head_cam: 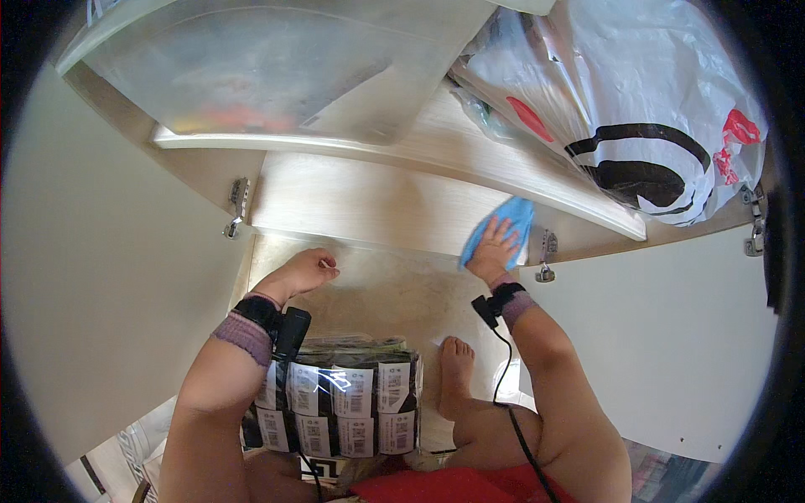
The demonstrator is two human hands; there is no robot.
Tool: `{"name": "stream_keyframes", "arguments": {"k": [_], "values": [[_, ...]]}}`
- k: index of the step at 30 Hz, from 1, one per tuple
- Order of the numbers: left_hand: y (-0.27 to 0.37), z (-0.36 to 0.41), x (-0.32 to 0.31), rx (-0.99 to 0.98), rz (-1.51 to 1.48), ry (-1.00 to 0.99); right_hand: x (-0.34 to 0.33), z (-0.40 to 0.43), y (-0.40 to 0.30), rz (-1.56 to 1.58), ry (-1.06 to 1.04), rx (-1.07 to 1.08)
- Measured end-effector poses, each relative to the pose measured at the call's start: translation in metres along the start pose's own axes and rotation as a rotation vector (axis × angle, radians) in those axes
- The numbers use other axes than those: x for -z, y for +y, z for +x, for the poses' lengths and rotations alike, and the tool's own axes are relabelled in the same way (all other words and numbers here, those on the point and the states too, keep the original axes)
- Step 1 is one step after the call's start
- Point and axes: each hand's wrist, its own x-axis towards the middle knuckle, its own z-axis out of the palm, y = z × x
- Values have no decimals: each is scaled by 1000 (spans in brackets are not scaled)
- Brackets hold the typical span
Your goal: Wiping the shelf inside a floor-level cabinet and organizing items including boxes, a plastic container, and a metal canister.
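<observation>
My right hand (494, 251) lies with spread fingers on a blue cleaning cloth (519, 217). It presses the cloth against the right front corner of the cabinet's bottom board (352, 195), beside the side panel. Over the floor just in front of that board, toward the left, my left hand (305, 271) hangs with its fingers loosely curled. Whether anything small is between those fingers is hidden. Both wrists wear a purple band and a black strap with a small device; a cable runs from the right one.
White cabinet doors (126, 264) (648, 339) stand swung out on metal hinges (236, 207). Above, a shelf (434, 151) carries a translucent plastic bin (264, 69) and a stuffed white plastic bag (635, 82). Clear-wrapped packets with printed labels (352, 393) sit near my legs, beside a bare foot (457, 371).
</observation>
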Motion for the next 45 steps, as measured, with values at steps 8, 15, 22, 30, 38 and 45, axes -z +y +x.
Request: {"name": "stream_keyframes", "arguments": {"k": [8,15,22,30,38,45], "values": [[-6,3,1,-15,67,7,36,-29,-153,97,169,754],[-15,8,-2,-8,-40,-36,25,-25,-128,373,243,1108],[-1,0,-1,48,-55,-25,-48,16,48,194,261,194],[-8,1,-2,19,9,-10,-26,31,-1,180,131,16],[-13,7,-2,-4,-10,-39,15,-21,-151,282,340,758],[-9,2,1,14,-58,-8,-21,14,-49,411,409,654]]}}
